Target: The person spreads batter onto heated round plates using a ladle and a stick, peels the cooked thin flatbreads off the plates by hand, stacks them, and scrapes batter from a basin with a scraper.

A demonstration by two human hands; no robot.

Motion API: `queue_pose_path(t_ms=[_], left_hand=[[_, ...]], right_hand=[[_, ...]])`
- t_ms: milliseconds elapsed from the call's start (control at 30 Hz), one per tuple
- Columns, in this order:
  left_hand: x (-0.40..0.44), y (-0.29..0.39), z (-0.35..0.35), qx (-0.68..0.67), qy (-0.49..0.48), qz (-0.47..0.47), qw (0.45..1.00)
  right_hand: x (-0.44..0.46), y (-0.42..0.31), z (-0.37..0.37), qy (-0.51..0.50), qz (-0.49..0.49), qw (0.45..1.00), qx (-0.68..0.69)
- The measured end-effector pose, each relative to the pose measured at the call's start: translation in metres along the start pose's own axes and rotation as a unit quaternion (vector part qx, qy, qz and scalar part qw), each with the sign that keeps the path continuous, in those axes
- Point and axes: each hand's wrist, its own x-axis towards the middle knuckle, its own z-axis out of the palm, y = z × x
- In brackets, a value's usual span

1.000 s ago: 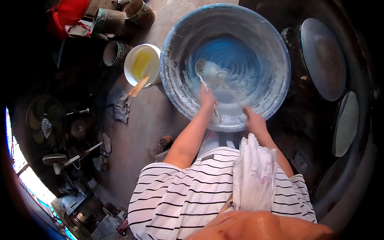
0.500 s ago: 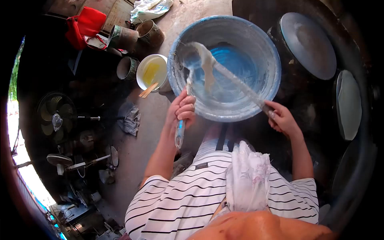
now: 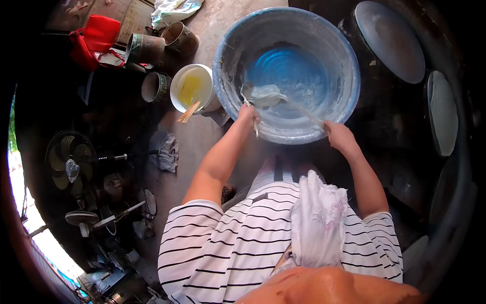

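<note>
A big blue basin [image 3: 324, 45] is in front of me, its inside smeared with a pale, batter-like coating. My left hand [image 3: 248, 115] is closed around the handle of a ladle [image 3: 247, 89], whose head is inside the basin's near-left part. My right hand [image 3: 340, 136], at the near-right rim, grips a long-handled paddle [image 3: 306, 112]. The paddle slants leftward into the basin, and its far end is thick with pale, wet batter [image 3: 268, 95]. Both tool heads are close together; I cannot tell whether they touch.
Left of the basin stands a white bucket [image 3: 208, 81] with yellow liquid and wooden sticks [image 3: 189, 112]. Metal cans [image 3: 156, 87] and a red bag [image 3: 101, 38] are farther back. A fan [image 3: 71, 158] is at left. Round lids [image 3: 390, 40] line the dark right side.
Both hands have moved; the left went forward and right, bringing its ladle lower into the basin. The paddle's batter-covered end came down from the basin's far left toward the near side.
</note>
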Motion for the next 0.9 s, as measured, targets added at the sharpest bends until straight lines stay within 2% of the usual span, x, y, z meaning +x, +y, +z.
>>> queue_pose_path(t_ms=[67, 133, 200, 267, 333, 400, 433, 467, 533, 567, 667, 767, 800, 833, 900], left_hand=[[0.001, -0.006, 0.001, 0.006, 0.024, 0.006, 1.000], [0.006, -0.032, 0.021, -0.028, 0.055, 0.012, 0.998], [-0.014, -0.019, 0.040, -0.060, 0.001, 0.020, 0.998], [0.031, -0.003, 0.009, -0.229, -0.079, -0.051, 0.969], [0.025, -0.017, -0.002, -0.231, -0.065, -0.071, 0.968], [0.006, -0.031, 0.034, -0.064, -0.011, -0.003, 0.998], [0.000, -0.023, 0.033, -0.053, -0.072, -0.042, 0.995], [0.001, -0.005, 0.033, 0.028, -0.071, 0.034, 0.997], [-0.002, 0.011, 0.019, 0.187, -0.053, 0.169, 0.966], [0.014, 0.010, 0.017, 0.209, -0.033, 0.199, 0.957], [0.028, -0.005, 0.029, 0.032, -0.086, 0.052, 0.994], [0.031, -0.011, 0.040, -0.120, -0.156, -0.075, 0.978], [0.029, -0.012, 0.040, -0.176, -0.178, -0.121, 0.961], [0.028, -0.009, 0.036, -0.263, -0.220, -0.205, 0.917], [0.011, -0.005, 0.023, -0.350, -0.303, -0.301, 0.834]], right_hand=[[-0.003, -0.007, 0.023, -0.038, -0.018, 0.999, -0.027], [-0.003, -0.036, 0.048, -0.031, -0.046, 0.998, -0.016], [-0.002, -0.044, 0.052, -0.014, -0.029, 0.999, 0.023], [-0.013, -0.028, 0.032, 0.045, 0.034, 0.997, 0.051], [-0.013, -0.029, 0.029, 0.029, 0.078, 0.996, -0.015], [-0.006, -0.046, 0.047, -0.012, 0.058, 0.997, -0.045], [-0.008, -0.047, 0.045, 0.012, 0.058, 0.998, -0.017], [-0.008, -0.049, 0.043, 0.032, 0.059, 0.998, 0.013], [-0.001, -0.031, 0.038, 0.053, 0.141, 0.989, 0.002], [0.005, -0.024, 0.048, 0.055, 0.123, 0.991, 0.015], [0.027, -0.026, 0.065, 0.054, 0.062, 0.996, 0.042], [0.039, -0.015, 0.086, 0.084, -0.019, 0.994, 0.073], [0.036, -0.017, 0.082, 0.103, -0.049, 0.990, 0.084], [0.031, -0.016, 0.076, 0.066, -0.032, 0.988, 0.139], [0.017, -0.013, 0.050, -0.003, -0.004, 0.970, 0.244]])
